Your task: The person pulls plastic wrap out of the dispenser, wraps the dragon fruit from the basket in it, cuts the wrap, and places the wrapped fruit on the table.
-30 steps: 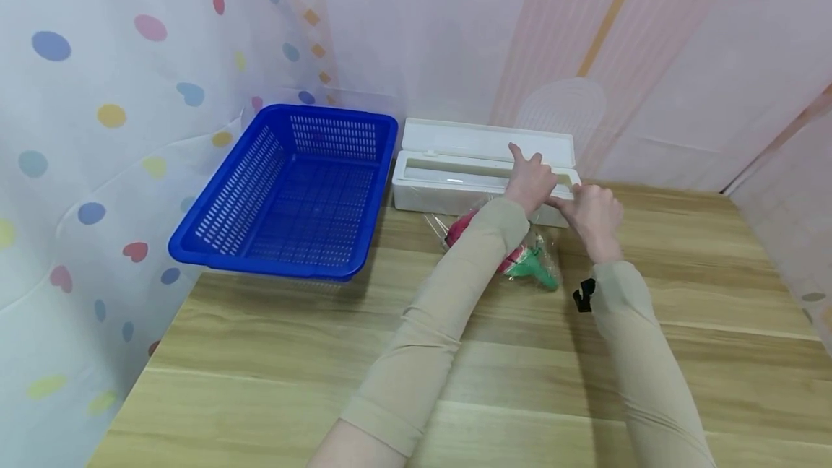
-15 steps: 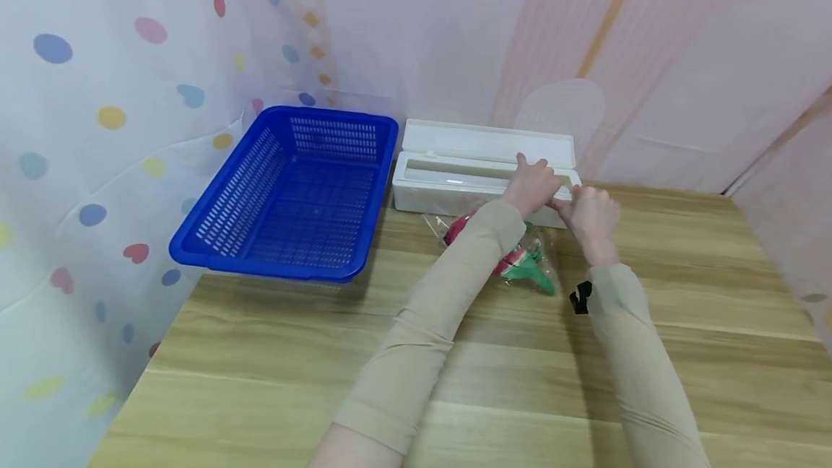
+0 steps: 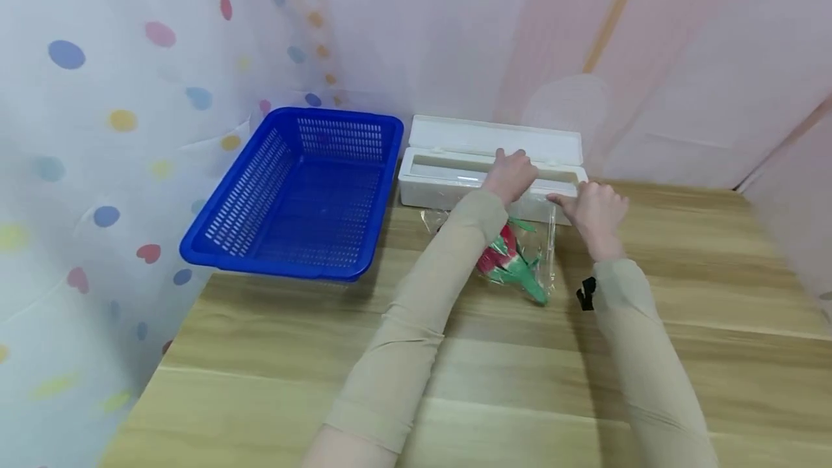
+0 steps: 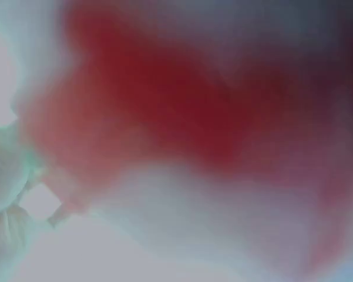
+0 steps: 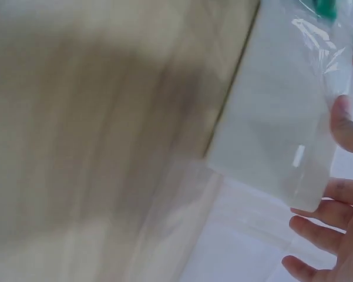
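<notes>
A clear plastic bag (image 3: 546, 266) holds a red-and-green artificial flower (image 3: 516, 258) on the wooden table, partly under the left forearm. Behind it stands a long white box (image 3: 432, 195), its lid raised at the back. My left hand (image 3: 511, 176) is at the box's front rim with fingers curled, pinching the bag's upper part; its fingertips are hidden. In the left wrist view, the red flower (image 4: 158, 100) is a close blur. By the box's right end is my right hand (image 3: 599, 214). Its thumb lies at the front edge and its fingers (image 5: 323, 235) spread past the corner.
A blue slotted basket (image 3: 292, 268) stands left of the box. Patterned curtains (image 3: 468, 35) hang behind and to the left. A black strap piece (image 3: 586, 295) shows by the right cuff, and the wooden tabletop (image 3: 520, 410) extends in front.
My left hand has moved left, away from the right hand, and the bag has shifted and turned with its right edge now upright. The right hand stays at the box end. The view has shifted slightly.
</notes>
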### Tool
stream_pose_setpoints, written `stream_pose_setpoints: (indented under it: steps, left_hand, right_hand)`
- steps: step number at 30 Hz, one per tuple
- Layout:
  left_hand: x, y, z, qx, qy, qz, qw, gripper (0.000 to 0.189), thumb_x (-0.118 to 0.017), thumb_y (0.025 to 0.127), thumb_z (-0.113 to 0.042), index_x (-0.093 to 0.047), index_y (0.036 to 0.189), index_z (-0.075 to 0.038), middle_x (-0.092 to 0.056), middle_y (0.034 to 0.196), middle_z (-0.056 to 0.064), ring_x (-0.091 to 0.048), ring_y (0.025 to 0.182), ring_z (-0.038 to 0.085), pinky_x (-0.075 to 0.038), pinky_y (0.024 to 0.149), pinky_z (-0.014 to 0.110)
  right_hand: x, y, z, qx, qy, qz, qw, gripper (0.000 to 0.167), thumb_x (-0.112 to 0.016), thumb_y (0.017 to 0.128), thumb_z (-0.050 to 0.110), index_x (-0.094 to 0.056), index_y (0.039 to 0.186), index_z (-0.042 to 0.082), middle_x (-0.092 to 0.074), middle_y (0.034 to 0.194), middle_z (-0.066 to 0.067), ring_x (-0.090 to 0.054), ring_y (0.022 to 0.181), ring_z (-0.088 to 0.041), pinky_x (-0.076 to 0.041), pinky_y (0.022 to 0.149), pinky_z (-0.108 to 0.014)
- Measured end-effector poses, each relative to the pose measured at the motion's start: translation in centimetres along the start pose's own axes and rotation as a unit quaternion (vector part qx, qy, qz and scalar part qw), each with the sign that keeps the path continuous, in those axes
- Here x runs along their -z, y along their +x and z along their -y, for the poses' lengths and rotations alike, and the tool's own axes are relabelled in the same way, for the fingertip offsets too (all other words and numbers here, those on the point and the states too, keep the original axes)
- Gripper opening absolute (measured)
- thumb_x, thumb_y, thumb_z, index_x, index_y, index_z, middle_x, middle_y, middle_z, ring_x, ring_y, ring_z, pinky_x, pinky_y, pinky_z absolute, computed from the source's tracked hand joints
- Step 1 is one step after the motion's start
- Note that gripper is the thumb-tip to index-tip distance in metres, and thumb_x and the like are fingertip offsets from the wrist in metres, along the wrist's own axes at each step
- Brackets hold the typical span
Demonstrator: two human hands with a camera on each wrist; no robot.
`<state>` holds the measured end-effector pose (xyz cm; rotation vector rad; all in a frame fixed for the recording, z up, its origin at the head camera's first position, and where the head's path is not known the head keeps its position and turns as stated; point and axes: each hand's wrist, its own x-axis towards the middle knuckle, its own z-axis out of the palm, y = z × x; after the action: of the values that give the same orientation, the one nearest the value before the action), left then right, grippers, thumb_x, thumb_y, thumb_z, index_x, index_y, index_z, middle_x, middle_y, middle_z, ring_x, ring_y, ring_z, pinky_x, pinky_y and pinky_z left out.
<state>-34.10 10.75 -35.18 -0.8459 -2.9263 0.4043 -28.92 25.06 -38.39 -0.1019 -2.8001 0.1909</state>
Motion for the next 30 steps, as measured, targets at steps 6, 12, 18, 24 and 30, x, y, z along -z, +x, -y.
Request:
stream_pose_setpoints:
  steps: [6, 12, 18, 24, 30]
  left_hand:
    - [1.5, -1.1, 0.7, -0.009, -0.019, 0.021, 0.9996, 0.028, -0.050, 0.096, -0.008, -0.068, 0.115, -0.020, -0.064, 0.121, -0.002, -0.054, 0.115, 0.013, -0.038, 0.108, 0.045]
    - [1.1, -1.8, 3.0, -0.007, -0.004, 0.017, 0.9998, 0.026, -0.050, 0.097, -0.008, -0.069, 0.105, -0.024, -0.067, 0.112, -0.005, -0.053, 0.110, 0.014, -0.032, 0.108, 0.048]
    - [-0.6, -2.6, 5.1, -0.051, -0.026, -0.007, 0.9983, 0.020, -0.046, 0.098, -0.009, -0.061, 0.104, -0.022, -0.068, 0.106, -0.008, -0.050, 0.107, 0.015, -0.028, 0.109, 0.052]
    - [-1.6, -4.1, 7.0, -0.049, -0.019, -0.018, 0.9985, 0.031, -0.050, 0.096, -0.005, -0.058, 0.119, -0.025, -0.067, 0.114, -0.006, -0.049, 0.111, 0.017, -0.027, 0.110, 0.052]
    - [-2.0, -5.6, 9.4, -0.001, -0.012, 0.008, 0.9999, 0.044, -0.051, 0.094, 0.000, -0.052, 0.130, -0.025, -0.062, 0.128, -0.002, -0.049, 0.122, 0.020, -0.021, 0.114, 0.056]
  right_hand:
    - [0.3, -0.3, -0.9, 0.000, 0.005, 0.013, 0.9999, 0.062, -0.064, 0.080, 0.060, -0.050, 0.063, 0.002, -0.038, 0.051, -0.006, -0.041, 0.051, -0.025, -0.041, 0.056, -0.043]
    - [0.1, -0.3, -0.6, 0.004, 0.009, 0.017, 0.9998, 0.062, -0.062, 0.080, 0.062, -0.053, 0.068, 0.002, -0.038, 0.052, -0.006, -0.040, 0.052, -0.024, -0.042, 0.058, -0.044]
    - [-0.2, -0.1, -0.2, -0.005, 0.009, 0.017, 0.9998, 0.062, -0.061, 0.081, 0.062, -0.060, 0.081, -0.001, -0.031, 0.048, -0.001, -0.033, 0.048, -0.018, -0.032, 0.052, -0.031]
    - [-0.6, 0.1, -0.1, -0.003, 0.013, 0.009, 0.9999, 0.061, -0.063, 0.081, 0.061, -0.063, 0.086, 0.000, -0.024, 0.047, 0.002, -0.023, 0.046, -0.012, -0.024, 0.047, -0.026]
    - [-0.5, 0.5, -0.4, 0.003, 0.014, -0.012, 0.9998, 0.060, -0.065, 0.080, 0.058, -0.050, 0.066, 0.002, -0.023, 0.047, 0.003, -0.022, 0.045, -0.011, -0.021, 0.044, -0.024]
